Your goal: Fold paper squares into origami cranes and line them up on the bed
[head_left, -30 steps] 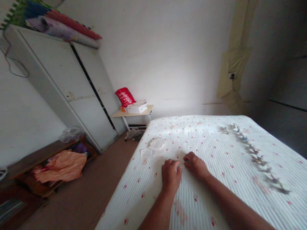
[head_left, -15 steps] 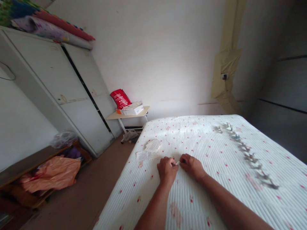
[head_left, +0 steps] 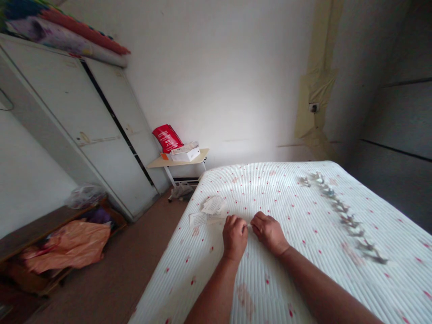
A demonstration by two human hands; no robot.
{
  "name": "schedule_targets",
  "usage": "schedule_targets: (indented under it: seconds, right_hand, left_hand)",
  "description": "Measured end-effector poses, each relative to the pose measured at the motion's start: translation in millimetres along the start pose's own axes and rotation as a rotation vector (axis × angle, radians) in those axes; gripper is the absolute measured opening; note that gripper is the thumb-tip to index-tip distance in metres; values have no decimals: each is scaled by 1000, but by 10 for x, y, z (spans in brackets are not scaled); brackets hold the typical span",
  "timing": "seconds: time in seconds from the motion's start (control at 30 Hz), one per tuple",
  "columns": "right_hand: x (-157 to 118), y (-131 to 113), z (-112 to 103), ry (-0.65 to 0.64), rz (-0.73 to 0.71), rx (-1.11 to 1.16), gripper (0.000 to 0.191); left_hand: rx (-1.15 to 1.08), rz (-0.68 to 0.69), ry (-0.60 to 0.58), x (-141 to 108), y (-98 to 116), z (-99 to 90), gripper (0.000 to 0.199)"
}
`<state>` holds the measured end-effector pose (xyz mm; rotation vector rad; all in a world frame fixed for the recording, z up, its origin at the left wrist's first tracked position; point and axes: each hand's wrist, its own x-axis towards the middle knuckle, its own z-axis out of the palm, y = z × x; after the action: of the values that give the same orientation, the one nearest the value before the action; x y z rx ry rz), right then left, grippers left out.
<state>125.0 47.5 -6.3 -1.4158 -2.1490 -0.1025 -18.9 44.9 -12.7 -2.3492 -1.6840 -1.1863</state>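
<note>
My left hand [head_left: 235, 237] and my right hand [head_left: 270, 233] meet over the middle of the bed, fingers pinched. Between their fingertips shows a small piece of white paper [head_left: 249, 225], gripped from both sides; most of it is hidden by the fingers. Just left of and beyond my left hand lie printed paper sheets [head_left: 213, 205], loosely piled, with another printed sheet [head_left: 197, 219] beside them. Over on the right side of the bed, a line of several small folded paper figures [head_left: 340, 207] runs from far to near, blurred in detail.
The hands work above a bed with a striped, flower-dotted cover [head_left: 270, 288]. Behind its far left corner stands a small table [head_left: 158, 162] carrying a red bag [head_left: 167, 137] and a white box [head_left: 185, 155]. Cabinets [head_left: 101, 148] and a low wooden shelf [head_left: 40, 225] line the left.
Both hands have drawn slightly upward and straightened, still holding the paper between them. The whole view has shifted a little leftward in the picture; the sheets and folded figures lie as before.
</note>
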Motion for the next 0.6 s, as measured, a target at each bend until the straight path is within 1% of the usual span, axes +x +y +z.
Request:
schedule_targets:
  seconds: [0.1,0.2,0.27,0.37,0.47,0.6]
  right_hand:
    - [10,0,21,47,-83,-97,20]
    - [10,4,38,25,-123,-151,22]
    - [1,5,50,-19,-116,-169,22]
    - [-18,5,59,-90,-70,-158,22]
    - [-28,3,44,-149,-21,-101,22]
    - [-21,8,16,-212,3,-12,22]
  left_hand:
    - [75,42,-46,21,-17,7,17]
    - [114,68,-114,24,-31,24,18]
    - [123,67,-163,21,-35,33,17]
    - [130,51,-219,15,-39,36,16]
    - [118,30,-260,8,-52,22,15]
    - [63,20,-303,-19,-81,-23,16]
